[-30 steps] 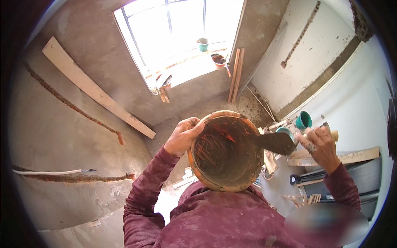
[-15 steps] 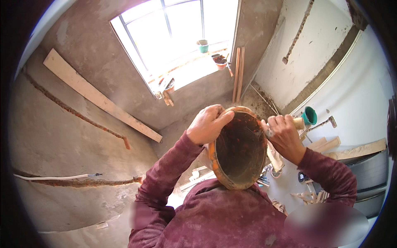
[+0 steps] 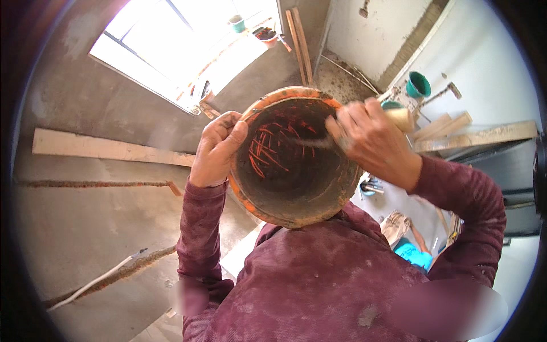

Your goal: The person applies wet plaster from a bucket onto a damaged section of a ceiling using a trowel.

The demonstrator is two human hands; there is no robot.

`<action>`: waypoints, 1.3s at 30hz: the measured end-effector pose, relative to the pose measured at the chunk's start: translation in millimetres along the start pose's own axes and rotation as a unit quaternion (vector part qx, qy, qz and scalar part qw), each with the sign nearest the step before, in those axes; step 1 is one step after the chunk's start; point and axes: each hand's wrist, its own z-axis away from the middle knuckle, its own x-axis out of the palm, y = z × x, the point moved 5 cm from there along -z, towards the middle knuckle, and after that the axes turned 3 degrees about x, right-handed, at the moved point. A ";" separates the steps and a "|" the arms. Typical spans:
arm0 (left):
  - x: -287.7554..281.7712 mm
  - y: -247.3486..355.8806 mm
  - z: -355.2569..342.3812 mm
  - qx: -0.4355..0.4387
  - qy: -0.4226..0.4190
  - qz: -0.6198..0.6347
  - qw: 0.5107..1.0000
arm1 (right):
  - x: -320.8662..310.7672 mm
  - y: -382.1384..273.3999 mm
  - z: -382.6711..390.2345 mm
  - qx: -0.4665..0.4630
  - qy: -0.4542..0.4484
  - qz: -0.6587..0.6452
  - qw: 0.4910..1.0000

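My left hand (image 3: 217, 147) is closed around the left rim of an orange plastic bucket (image 3: 285, 210) caked with dark mortar. The bucket is tipped toward me above my chest, showing its dark inside streaked with bright orange scratches. My right hand (image 3: 370, 145) is closed on a trowel at the bucket's right rim; its pale wooden handle (image 3: 400, 118) sticks out beyond my fingers, and its blurred blade (image 3: 310, 142) reaches into the bucket.
Small buckets (image 3: 236, 24) line the bright window sill. Planks lean by the wall (image 3: 298, 45) and lie at left (image 3: 114, 145) and right (image 3: 478, 137). A green bucket (image 3: 417, 85) sits at right. A person in bright blue (image 3: 413, 253) is below at right.
The trowel blade has moved from the rim into the bucket. The bucket has turned, its opening rounder to my eye again. My view has shifted, and the person in blue now shows.
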 end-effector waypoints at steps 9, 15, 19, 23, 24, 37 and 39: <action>-2.3 -1.2 -3.7 0.004 -0.004 -0.009 1.000 | 1.8 -38.6 25.0 -0.069 0.018 -0.122 0.990; 1.6 -7.0 -7.1 -0.002 0.002 0.012 1.000 | -18.1 12.8 -12.4 0.019 0.023 0.000 1.000; 4.8 1.1 -7.0 0.011 -0.007 -0.017 1.000 | -44.8 -8.8 -28.4 0.003 0.092 0.009 0.996; -7.9 -16.9 -14.8 -0.004 -0.007 0.014 1.000 | -68.2 -33.2 -8.1 -0.102 0.116 -0.007 0.988; -13.9 -22.3 -17.7 -0.003 -0.004 -0.001 1.000 | -67.9 -30.4 -4.3 -0.123 0.089 -0.055 0.987; -12.5 -5.4 -21.7 0.001 -0.003 -0.019 1.000 | -30.5 -32.0 -16.9 -0.076 -0.052 -0.042 0.995; -8.3 -1.7 -17.0 0.004 -0.003 -0.012 1.000 | -16.4 -26.9 -26.8 -0.012 -0.058 0.015 0.998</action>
